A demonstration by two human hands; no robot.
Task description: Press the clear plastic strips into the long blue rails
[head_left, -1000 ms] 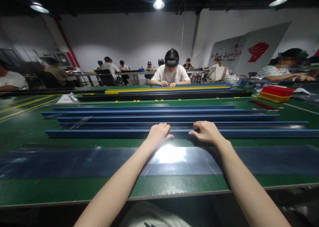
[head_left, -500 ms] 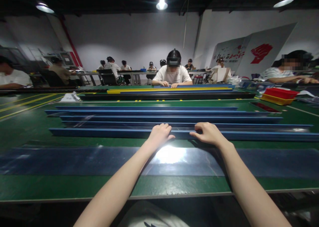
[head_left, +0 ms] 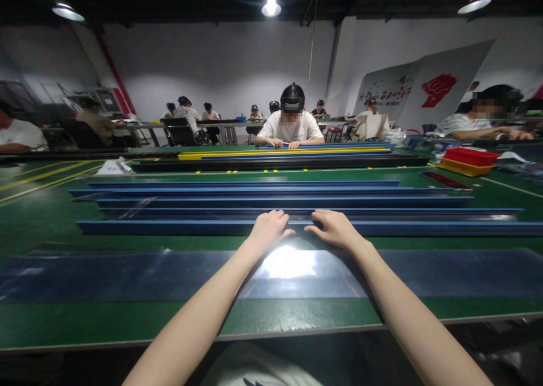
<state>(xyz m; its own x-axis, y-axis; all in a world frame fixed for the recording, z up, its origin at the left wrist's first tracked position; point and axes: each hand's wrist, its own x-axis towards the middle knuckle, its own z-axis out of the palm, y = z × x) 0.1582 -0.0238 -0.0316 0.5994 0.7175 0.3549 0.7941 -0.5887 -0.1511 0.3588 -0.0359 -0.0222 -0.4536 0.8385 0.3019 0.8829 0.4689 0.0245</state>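
A long blue channel-like strip point(head_left: 169, 227) lies crosswise in front of me. My left hand point(head_left: 271, 226) is curled over it near the middle, fingers on the far side and thumb on the near side. Just to the right, my right hand point(head_left: 333, 228) hooks over the same strip in a like way, with a small gap between the two thumbs. The fingertips behind the strip are hidden. Nearer to me a flat, clear plastic sheet point(head_left: 127, 273) reflects the lamp, and both forearms pass above it.
Several more blue strips point(head_left: 275, 201) run parallel behind. Farther back are black and yellow strips point(head_left: 297, 152), where a co-worker point(head_left: 291, 127) sits. At right stand a red bin point(head_left: 470, 156) and a dark phone-like slab point(head_left: 449, 180). The green table point(head_left: 297, 318) has its edge near me.
My right hand has moved left along the blue strip, closer to my left hand. My left hand stays at about the same place. The view has shifted slightly.
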